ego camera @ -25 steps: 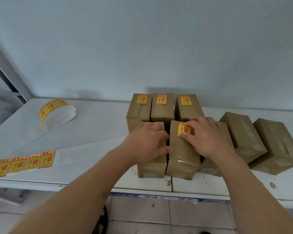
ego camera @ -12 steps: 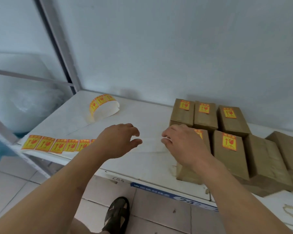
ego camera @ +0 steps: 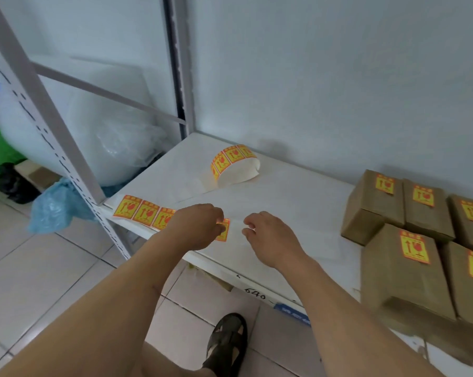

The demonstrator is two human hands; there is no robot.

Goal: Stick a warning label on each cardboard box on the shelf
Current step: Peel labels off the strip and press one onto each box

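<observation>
Your left hand (ego camera: 200, 227) pinches the end label (ego camera: 224, 229) of the strip (ego camera: 142, 212) at the shelf (ego camera: 298, 213) front edge; right hand (ego camera: 268, 238) loose, empty. Label's thin, floppy, sticky: peel by a corner w/ fingertips.

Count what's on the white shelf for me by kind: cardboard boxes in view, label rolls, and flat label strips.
Cardboard boxes: 5, from the back-left box to the front box, each bearing a warning label
Label roll: 1
Flat label strip: 1
Total: 7
</observation>
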